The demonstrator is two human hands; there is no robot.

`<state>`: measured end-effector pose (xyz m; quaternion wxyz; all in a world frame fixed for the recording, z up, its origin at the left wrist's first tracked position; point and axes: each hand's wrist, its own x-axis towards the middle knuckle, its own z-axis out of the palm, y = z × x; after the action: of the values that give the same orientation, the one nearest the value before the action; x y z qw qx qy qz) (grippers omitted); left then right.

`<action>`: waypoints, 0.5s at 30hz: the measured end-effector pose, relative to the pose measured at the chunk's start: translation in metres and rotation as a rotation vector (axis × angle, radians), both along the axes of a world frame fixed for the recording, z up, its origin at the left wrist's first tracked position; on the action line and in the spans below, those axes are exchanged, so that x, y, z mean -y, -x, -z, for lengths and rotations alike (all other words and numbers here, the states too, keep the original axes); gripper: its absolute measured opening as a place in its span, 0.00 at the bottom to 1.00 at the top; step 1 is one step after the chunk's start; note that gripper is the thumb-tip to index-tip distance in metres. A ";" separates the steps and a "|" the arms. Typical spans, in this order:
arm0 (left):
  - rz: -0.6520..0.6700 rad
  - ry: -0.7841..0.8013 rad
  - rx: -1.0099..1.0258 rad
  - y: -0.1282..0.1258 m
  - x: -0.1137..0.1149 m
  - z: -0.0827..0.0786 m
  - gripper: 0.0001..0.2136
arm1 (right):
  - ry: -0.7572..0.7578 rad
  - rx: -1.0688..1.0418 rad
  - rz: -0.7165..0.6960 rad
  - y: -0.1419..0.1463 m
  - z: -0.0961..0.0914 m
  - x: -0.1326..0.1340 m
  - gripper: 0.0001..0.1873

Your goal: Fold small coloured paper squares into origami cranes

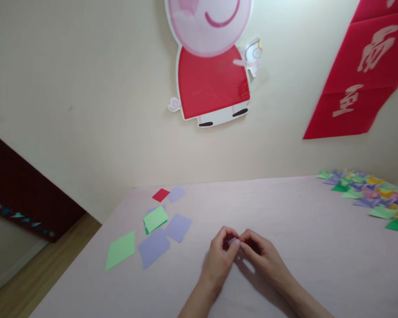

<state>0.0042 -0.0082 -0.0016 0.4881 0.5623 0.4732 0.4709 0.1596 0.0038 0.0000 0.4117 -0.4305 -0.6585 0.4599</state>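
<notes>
Fingers (231,252) of both hands are shut tight on a tiny purple paper piece (232,241).

On the left part of the table (285,212) lie flat paper squares. A green square (121,249) is nearest the left edge. Beside it is a purple square (153,248), and a red square (161,194) lies farther back. They are all well apart from the hands.

Next comes the left hand (220,258). It pinches the left side of the purple paper piece. The piece sits right between the two hands, just above the table, so both hands are equally near to it. It is too small to tell which way its long side runs.

Then comes the right hand (262,255), pinching the right side.

At the far right lies a pile of folded paper shapes (371,194).
</notes>
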 end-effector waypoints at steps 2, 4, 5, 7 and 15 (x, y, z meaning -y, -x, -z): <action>0.000 -0.006 -0.006 0.000 -0.001 0.000 0.05 | -0.010 -0.006 -0.009 0.000 0.002 0.000 0.15; 0.007 -0.006 -0.002 0.000 -0.001 0.000 0.04 | -0.028 -0.011 -0.003 0.000 0.003 0.000 0.15; 0.012 -0.007 0.000 0.000 0.000 -0.001 0.04 | -0.038 -0.013 0.006 0.000 0.004 0.000 0.15; 0.020 -0.014 0.001 0.000 0.001 -0.003 0.04 | -0.054 -0.016 0.020 0.000 0.005 0.000 0.15; -0.037 -0.014 -0.053 0.003 0.004 0.002 0.03 | 0.003 -0.079 0.050 -0.003 0.011 -0.002 0.16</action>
<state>0.0008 -0.0124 -0.0034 0.4628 0.5691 0.4928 0.4680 0.1630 0.0055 -0.0110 0.4481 -0.4287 -0.6302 0.4672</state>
